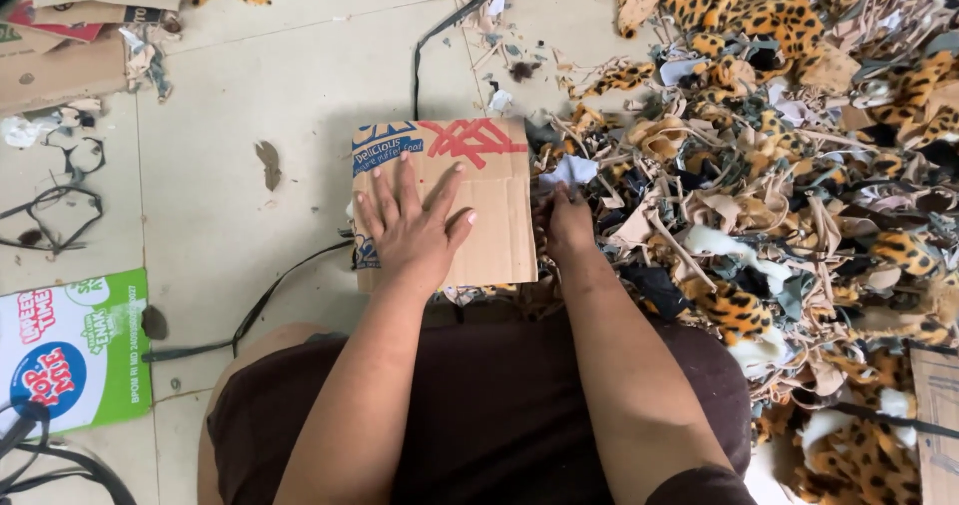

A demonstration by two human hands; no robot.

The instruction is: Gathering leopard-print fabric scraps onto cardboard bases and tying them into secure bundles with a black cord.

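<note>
A brown cardboard piece [489, 205] with blue and red print lies flat on the floor in front of my lap. My left hand [412, 227] rests palm down on it with fingers spread, holding nothing. My right hand [565, 227] is at the cardboard's right edge, fingers curled down into the scraps there, next to a small white fabric scrap [571, 171]. Whether those fingers grip anything is hidden. A big heap of leopard-print fabric scraps [769, 155] mixed with beige and white offcuts starts right beside my right hand.
A black strap [262, 305] runs across the tiled floor [270, 85] to the left of the cardboard. A green and white printed carton piece [72, 350] lies at the lower left. More cardboard pieces [60, 35] sit at the top left. Black cords [50, 205] lie at the left edge.
</note>
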